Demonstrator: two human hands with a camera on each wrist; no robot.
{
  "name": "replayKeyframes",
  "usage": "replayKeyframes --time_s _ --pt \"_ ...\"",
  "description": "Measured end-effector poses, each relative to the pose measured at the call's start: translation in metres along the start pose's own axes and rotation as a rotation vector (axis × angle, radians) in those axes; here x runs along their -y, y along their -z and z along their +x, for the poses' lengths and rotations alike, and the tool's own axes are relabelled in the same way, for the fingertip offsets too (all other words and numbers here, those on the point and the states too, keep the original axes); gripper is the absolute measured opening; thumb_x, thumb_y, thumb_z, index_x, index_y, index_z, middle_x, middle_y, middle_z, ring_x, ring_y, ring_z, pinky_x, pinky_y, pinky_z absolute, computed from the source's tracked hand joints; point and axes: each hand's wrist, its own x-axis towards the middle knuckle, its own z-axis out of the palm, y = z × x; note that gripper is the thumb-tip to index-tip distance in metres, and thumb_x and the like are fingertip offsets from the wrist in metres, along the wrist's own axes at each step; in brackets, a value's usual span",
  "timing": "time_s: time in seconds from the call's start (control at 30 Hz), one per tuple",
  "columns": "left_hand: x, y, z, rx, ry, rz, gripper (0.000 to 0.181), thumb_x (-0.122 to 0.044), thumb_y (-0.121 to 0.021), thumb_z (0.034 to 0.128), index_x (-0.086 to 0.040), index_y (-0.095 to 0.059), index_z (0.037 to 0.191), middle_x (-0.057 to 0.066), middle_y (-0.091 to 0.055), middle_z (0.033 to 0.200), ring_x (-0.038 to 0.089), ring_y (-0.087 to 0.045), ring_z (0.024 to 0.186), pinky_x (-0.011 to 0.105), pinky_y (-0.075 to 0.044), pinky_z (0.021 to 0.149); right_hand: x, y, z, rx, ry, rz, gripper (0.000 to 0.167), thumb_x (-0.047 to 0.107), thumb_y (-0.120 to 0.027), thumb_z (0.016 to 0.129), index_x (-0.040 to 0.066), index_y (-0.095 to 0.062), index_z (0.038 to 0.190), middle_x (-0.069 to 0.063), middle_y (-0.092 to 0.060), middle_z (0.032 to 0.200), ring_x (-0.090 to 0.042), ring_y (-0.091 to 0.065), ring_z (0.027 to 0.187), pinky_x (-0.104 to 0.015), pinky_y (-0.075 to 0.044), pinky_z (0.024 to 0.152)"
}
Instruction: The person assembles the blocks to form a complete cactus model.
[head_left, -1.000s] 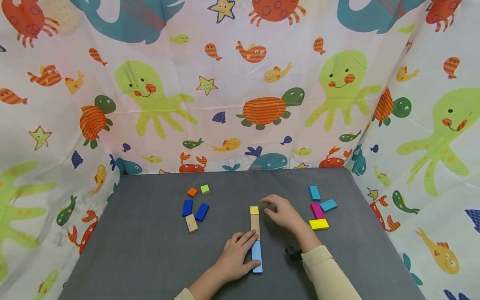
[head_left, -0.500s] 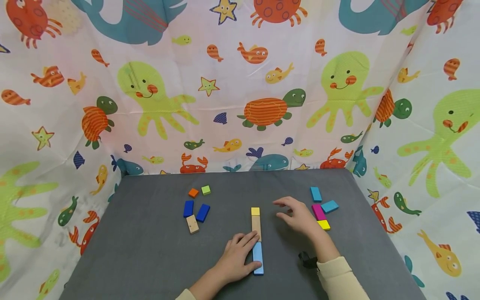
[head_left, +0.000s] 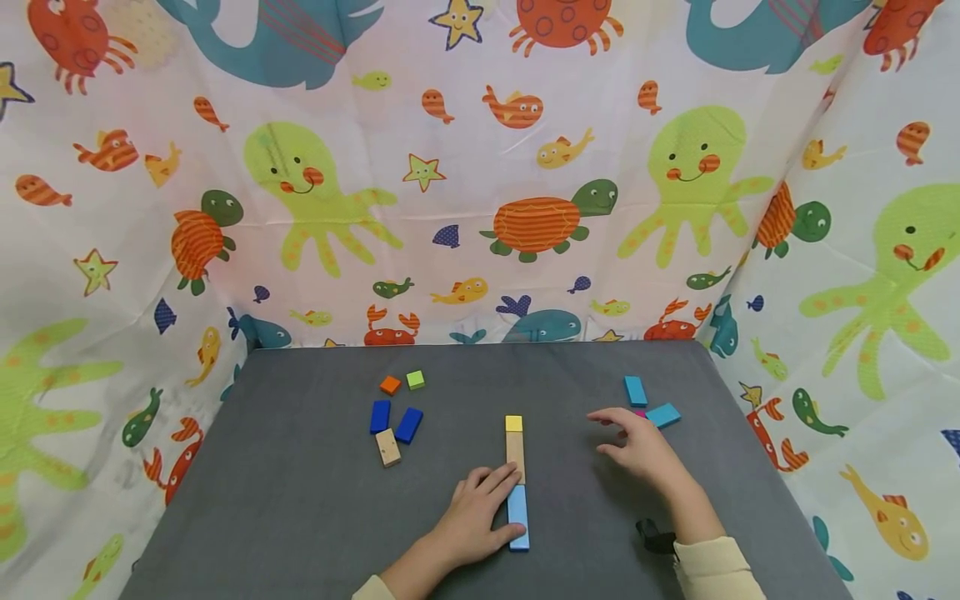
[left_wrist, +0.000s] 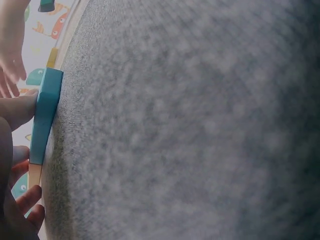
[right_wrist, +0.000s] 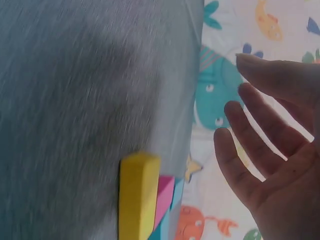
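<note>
My left hand (head_left: 474, 518) rests on a row of blocks on the grey table. Its thumb touches the light blue block (head_left: 517, 504), and its fingertips reach the plain wooden block (head_left: 515, 450) beyond. A small yellow cube (head_left: 513, 424) stands at the far end of that row. Loosely bent and holding nothing, my right hand (head_left: 647, 447) hovers near the right-hand group of blocks. There, a yellow block (right_wrist: 137, 195) lies by a pink block (right_wrist: 163, 200) in the right wrist view. In the head view the hand hides the yellow block and most of the pink one.
Two blue blocks (head_left: 635, 391) lie behind my right hand. At the left are an orange block (head_left: 390, 385), a green block (head_left: 416, 380), two dark blue blocks (head_left: 381, 417) and a wooden block (head_left: 387, 447). A patterned cloth (head_left: 450, 225) hangs behind the table (head_left: 315, 500).
My right hand has moved right, away from the row's far end, and now covers the yellow block in the head view. My left hand stays on the row.
</note>
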Motion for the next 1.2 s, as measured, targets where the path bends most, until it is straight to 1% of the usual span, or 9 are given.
replayKeyframes --time_s 0.1,0.27,0.43,0.6,0.67,0.8,0.97,1.1,1.2 --pt "0.000 0.000 0.001 0.005 0.000 -0.008 0.075 -0.063 -0.056 0.0955 -0.030 -0.032 0.159 -0.012 -0.027 0.165 0.024 -0.035 0.139 0.054 -0.038 0.103 -0.008 0.007 -0.007 0.013 -0.063 -0.014 0.049 0.001 -0.079 0.084 0.013 -0.066 0.130 -0.011 -0.066 0.126 -0.038 -0.060 0.110 -0.055 -0.052 0.092" --pt "0.000 -0.001 0.002 0.010 -0.003 -0.013 0.075 -0.062 -0.056 0.0958 -0.030 -0.032 0.160 -0.012 -0.027 0.166 0.024 -0.035 0.139 0.054 -0.037 0.103 -0.023 0.016 -0.017 0.026 -0.122 -0.077 0.049 0.000 -0.078 0.083 0.010 -0.066 0.129 -0.017 -0.062 0.129 -0.038 -0.057 0.110 -0.059 -0.050 0.094" --pt "0.001 0.000 0.001 0.005 -0.010 -0.013 0.076 -0.063 -0.056 0.0957 -0.029 -0.033 0.159 -0.011 -0.027 0.166 0.024 -0.035 0.138 0.054 -0.038 0.103 -0.036 0.020 -0.026 0.038 -0.141 -0.103 0.049 -0.002 -0.077 0.082 0.009 -0.067 0.128 -0.018 -0.060 0.133 -0.040 -0.057 0.116 -0.062 -0.048 0.096" --pt "0.001 0.000 0.000 0.009 -0.003 -0.024 0.077 -0.064 -0.056 0.0951 -0.029 -0.033 0.159 -0.011 -0.027 0.165 0.025 -0.035 0.139 0.055 -0.037 0.103 -0.045 0.019 -0.031 0.084 -0.166 -0.138 0.048 -0.005 -0.077 0.081 0.010 -0.069 0.127 -0.019 -0.059 0.135 -0.042 -0.051 0.120 -0.067 -0.043 0.100" --pt "0.000 0.000 0.000 0.009 0.001 -0.027 0.076 -0.063 -0.057 0.0951 -0.029 -0.032 0.159 -0.012 -0.027 0.165 0.024 -0.035 0.139 0.055 -0.037 0.103 -0.047 0.017 -0.032 0.097 -0.173 -0.165 0.047 -0.005 -0.076 0.082 0.011 -0.070 0.125 -0.018 -0.059 0.134 -0.041 -0.050 0.119 -0.066 -0.043 0.100" --pt "0.000 -0.001 0.000 -0.009 -0.003 -0.022 0.076 -0.061 -0.058 0.0951 -0.029 -0.033 0.159 -0.011 -0.029 0.165 0.024 -0.036 0.138 0.055 -0.038 0.101 -0.050 0.013 -0.031 0.097 -0.156 -0.236 0.041 -0.003 -0.077 0.082 0.011 -0.072 0.120 -0.017 -0.063 0.128 -0.038 -0.052 0.115 -0.063 -0.045 0.097" --pt "-0.001 0.000 0.000 -0.014 -0.002 -0.014 0.076 -0.062 -0.058 0.0949 -0.029 -0.033 0.159 -0.011 -0.029 0.165 0.023 -0.036 0.138 0.053 -0.038 0.101 -0.048 0.013 -0.030 0.055 -0.119 -0.317 0.033 0.004 -0.080 0.083 0.009 -0.074 0.115 -0.016 -0.067 0.119 -0.036 -0.054 0.111 -0.059 -0.047 0.095" --pt "-0.001 0.000 0.001 -0.002 0.006 -0.028 0.077 -0.062 -0.058 0.0951 -0.029 -0.031 0.160 -0.013 -0.028 0.165 0.023 -0.035 0.139 0.054 -0.037 0.102 -0.042 0.015 -0.028 0.018 -0.098 -0.325 0.034 0.012 -0.081 0.085 0.009 -0.073 0.118 -0.013 -0.067 0.117 -0.034 -0.056 0.108 -0.058 -0.048 0.095" --pt "0.000 0.000 0.002 0.000 0.007 -0.035 0.077 -0.062 -0.058 0.0949 -0.029 -0.031 0.160 -0.013 -0.028 0.165 0.023 -0.034 0.139 0.054 -0.037 0.102 -0.034 0.016 -0.023 0.010 -0.078 -0.310 0.036 0.015 -0.080 0.087 0.010 -0.072 0.121 -0.012 -0.065 0.119 -0.033 -0.058 0.107 -0.059 -0.048 0.095"
